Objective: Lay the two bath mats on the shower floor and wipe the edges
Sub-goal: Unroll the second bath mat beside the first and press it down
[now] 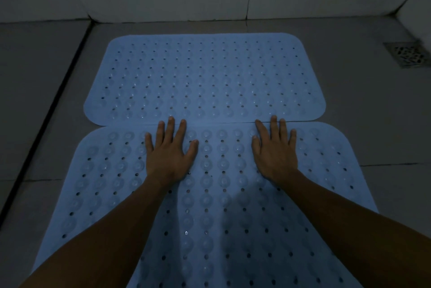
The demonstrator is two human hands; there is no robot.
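Far mat [205,77], near mat [210,206] flat, long axes left-right, edges touching. Your left hand [169,154], right hand [275,154] spread flat on near mat. Drain [409,54] far right.

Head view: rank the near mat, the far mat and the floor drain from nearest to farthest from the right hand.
1. Near mat: right hand presses flat on it.
2. Far mat: just beyond the fingertips, at the seam.
3. Floor drain: far right corner.

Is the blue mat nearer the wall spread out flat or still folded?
Spread flat. The far mat shows its whole outline on the floor, all four rounded corners visible, no fold or curl.
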